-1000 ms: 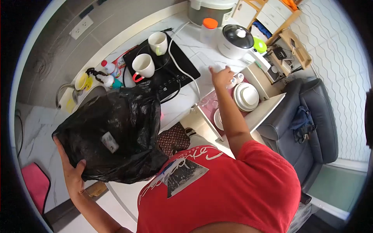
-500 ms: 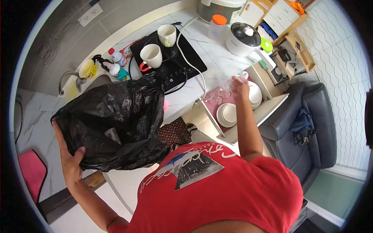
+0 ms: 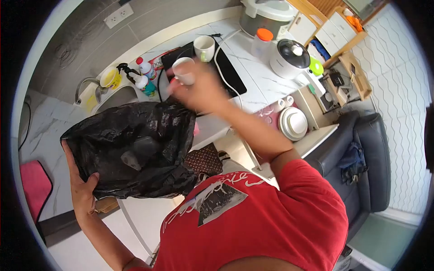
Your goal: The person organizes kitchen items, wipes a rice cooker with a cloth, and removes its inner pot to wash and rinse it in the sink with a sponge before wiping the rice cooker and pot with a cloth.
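My left hand [image 3: 84,189] grips the rim of a black plastic bag [image 3: 131,180], thumb over the near edge. The bag's mouth gapes upward, and a small pale patch shows inside. Over the bag's far right corner is my right hand [image 3: 201,90], smeared by motion. It overlaps a white mug with a red handle [image 3: 183,67] on the black induction cooktop [image 3: 233,77]. Whether it touches the mug or holds anything cannot be made out. Behind stands a second white mug [image 3: 204,46] with a green handle.
An open drawer holds stacked white plates [image 3: 294,124] and small white cups [image 3: 279,105]. At the sink stand bottles [image 3: 145,68] and a yellow tub [image 3: 110,79]. A white pot [image 3: 289,63], an orange-lidded jar [image 3: 262,43] and a rice cooker [image 3: 266,18] line the counter. A dark chair [image 3: 370,158] stands at right.
My right hand has swung left from the open drawer, where it held something transparent, to beside the red-handled mug. My left hand keeps its grip on the bag. The view has shifted slightly.
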{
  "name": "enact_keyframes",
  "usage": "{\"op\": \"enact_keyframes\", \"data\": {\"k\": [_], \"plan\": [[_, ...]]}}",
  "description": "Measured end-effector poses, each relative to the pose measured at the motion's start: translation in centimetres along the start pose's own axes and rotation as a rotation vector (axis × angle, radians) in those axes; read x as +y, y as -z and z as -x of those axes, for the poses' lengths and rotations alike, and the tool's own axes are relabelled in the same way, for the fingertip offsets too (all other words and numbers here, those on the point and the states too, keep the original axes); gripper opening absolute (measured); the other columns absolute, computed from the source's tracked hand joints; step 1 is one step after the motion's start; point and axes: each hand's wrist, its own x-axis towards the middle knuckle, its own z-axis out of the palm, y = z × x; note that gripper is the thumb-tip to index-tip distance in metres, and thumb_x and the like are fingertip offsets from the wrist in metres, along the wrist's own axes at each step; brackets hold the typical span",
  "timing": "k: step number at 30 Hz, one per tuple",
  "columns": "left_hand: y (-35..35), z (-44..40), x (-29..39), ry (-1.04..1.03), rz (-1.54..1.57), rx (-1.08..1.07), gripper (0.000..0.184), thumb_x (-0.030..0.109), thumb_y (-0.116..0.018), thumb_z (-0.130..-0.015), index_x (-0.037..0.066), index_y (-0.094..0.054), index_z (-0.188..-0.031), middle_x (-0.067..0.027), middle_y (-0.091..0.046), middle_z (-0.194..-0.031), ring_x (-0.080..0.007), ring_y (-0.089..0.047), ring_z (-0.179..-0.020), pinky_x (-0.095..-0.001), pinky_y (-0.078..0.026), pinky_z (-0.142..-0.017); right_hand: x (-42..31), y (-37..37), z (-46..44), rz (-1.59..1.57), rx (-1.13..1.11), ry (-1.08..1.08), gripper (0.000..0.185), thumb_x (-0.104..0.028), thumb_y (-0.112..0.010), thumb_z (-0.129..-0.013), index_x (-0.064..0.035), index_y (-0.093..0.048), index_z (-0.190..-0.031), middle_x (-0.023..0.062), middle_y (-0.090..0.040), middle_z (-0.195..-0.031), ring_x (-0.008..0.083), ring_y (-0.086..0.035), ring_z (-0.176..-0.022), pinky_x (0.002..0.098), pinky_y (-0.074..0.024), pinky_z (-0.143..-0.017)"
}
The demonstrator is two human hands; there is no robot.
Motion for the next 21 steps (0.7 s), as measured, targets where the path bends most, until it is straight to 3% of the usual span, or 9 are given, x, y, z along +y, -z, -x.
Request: {"op": "enact_keyframes", "data": {"k": [2,3,5,8,14,16,18,20,21], "plan": [[-0.1,0.1,0.5,0.018,-0.056,0.039,0.101,-0.008,-0.046,-0.051,0.007,-0.011,-0.144,-0.0141,-0.018,-0.146,-0.0234,-0.021,-0.133,-0.0278,-0.014,-0.107,9.1,5.8,-4.3,0.509,0.518,0.095,0.042,-0.019,-0.073,-0.069,-0.0022,-0.056,-0.103,0.0163,-0.058,-0.095,0.0334,-0.055,-0.091,0.0410,-0.0426,-0.083],[-0.1,0.2,0.7,0.038,-0.114,0.054,0.100,-0.008,-0.045,-0.051,0.007,-0.011,-0.144,-0.0140,-0.018,-0.146,-0.0233,-0.021,-0.133,-0.0277,-0.014,-0.107,15.8,10.6,-7.1,0.886,0.505,0.110,0.052,-0.027,-0.076,-0.064,-0.0016,-0.056,-0.105,0.0165,-0.058,-0.095,0.0350,-0.054,-0.093,0.0437,-0.0413,-0.083],[0.0,0.3,0.7,0.034,-0.137,0.077,0.100,-0.009,-0.045,-0.051,0.007,-0.011,-0.144,-0.0141,-0.018,-0.146,-0.0231,-0.021,-0.133,-0.0274,-0.015,-0.107,23.4,17.4,-9.4,1.224,0.370,-0.261,0.078,-0.040,-0.080,-0.055,-0.0061,-0.049,-0.118,0.0188,-0.057,-0.106,0.0389,-0.049,-0.103,0.0467,-0.0401,-0.087],[-0.7,0.3,1.6,0.094,-0.160,0.127,0.101,-0.008,-0.046,-0.050,0.007,-0.012,-0.144,-0.0137,-0.018,-0.146,-0.0237,-0.023,-0.133,-0.0285,-0.017,-0.107,28.4,20.7,-10.6,1.119,0.264,-0.567,0.093,-0.042,-0.081,-0.055,-0.0102,-0.035,-0.129,0.0222,-0.053,-0.113,0.0392,-0.045,-0.111,0.0455,-0.0386,-0.094],[-0.3,0.2,0.7,0.003,-0.142,0.042,0.098,-0.013,-0.045,-0.054,0.006,-0.011,-0.144,-0.0142,-0.022,-0.145,-0.0206,-0.022,-0.133,-0.0257,-0.017,-0.106,26.8,19.1,-9.4,0.917,0.326,-0.346,0.081,-0.031,-0.083,-0.055,-0.0133,-0.042,-0.122,0.0268,-0.048,-0.116,0.0437,-0.049,-0.106,0.0443,-0.0443,-0.089],[-0.2,0.3,0.9,0.012,-0.222,0.073,0.097,-0.013,-0.046,-0.055,0.006,-0.011,-0.144,-0.0146,-0.022,-0.145,-0.0206,-0.022,-0.133,-0.0257,-0.016,-0.106,19.4,17.0,-8.6,0.660,0.298,-0.185,0.075,-0.023,-0.082,-0.059,-0.0118,-0.042,-0.121,0.0197,-0.052,-0.115,0.0363,-0.053,-0.103,0.0410,-0.0458,-0.087],[0.2,0.7,0.8,0.015,-0.304,0.064,0.096,-0.013,-0.047,-0.056,0.005,-0.011,-0.144,-0.0149,-0.023,-0.145,-0.0206,-0.022,-0.134,-0.0257,-0.016,-0.106,12.0,12.4,-6.6,-0.043,0.120,-0.096,0.067,-0.014,-0.079,-0.064,-0.0099,-0.044,-0.121,0.0126,-0.055,-0.111,0.0268,-0.055,-0.102,0.0354,-0.0462,-0.086],[0.2,0.5,0.3,0.004,-0.219,0.061,0.096,-0.012,-0.049,-0.057,0.005,-0.011,-0.143,-0.0156,-0.024,-0.144,-0.0211,-0.022,-0.133,-0.0252,-0.015,-0.106,2.7,7.1,-4.0,-0.352,-0.265,-0.227,0.068,-0.007,-0.077,-0.066,-0.0092,-0.042,-0.124,0.0094,-0.052,-0.112,0.0208,-0.053,-0.103,0.0317,-0.0452,-0.088],[-0.1,0.4,0.4,-0.007,-0.210,0.047,0.096,-0.012,-0.049,-0.057,0.005,-0.011,-0.143,-0.0156,-0.024,-0.144,-0.0211,-0.022,-0.133,-0.0252,-0.015,-0.106,1.5,3.9,-2.6,-0.386,-0.334,-0.037,0.074,-0.009,-0.079,-0.065,-0.0095,-0.039,-0.128,0.0085,-0.049,-0.116,0.0201,-0.051,-0.106,0.0331,-0.0445,-0.090]]}}
